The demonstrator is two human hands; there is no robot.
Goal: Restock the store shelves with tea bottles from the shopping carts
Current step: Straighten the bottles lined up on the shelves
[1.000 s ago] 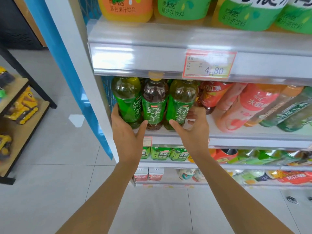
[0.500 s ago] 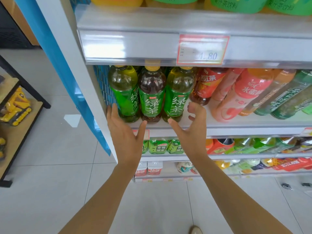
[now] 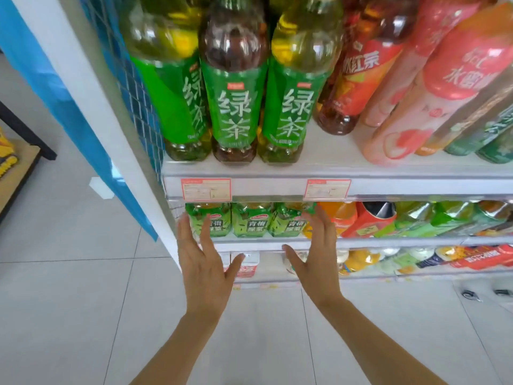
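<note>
Left hand (image 3: 204, 262) and right hand (image 3: 319, 259): both grips apart, holding nothing.
Fingers are reaching out straight and spread in front of the lower shelves. Three clear plastic tea bottles (image 3: 234, 101) are standing upright, side by side, at the left end of the white shelf (image 3: 388, 173) above the hands; glossy green labels are showing "绿茶". Price tags (image 3: 206, 189) are blurred, unreadable.

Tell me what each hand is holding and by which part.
Nothing is held. The left hand and the right hand are both open, fingers straight, below the shelf with the green tea bottles.
</note>
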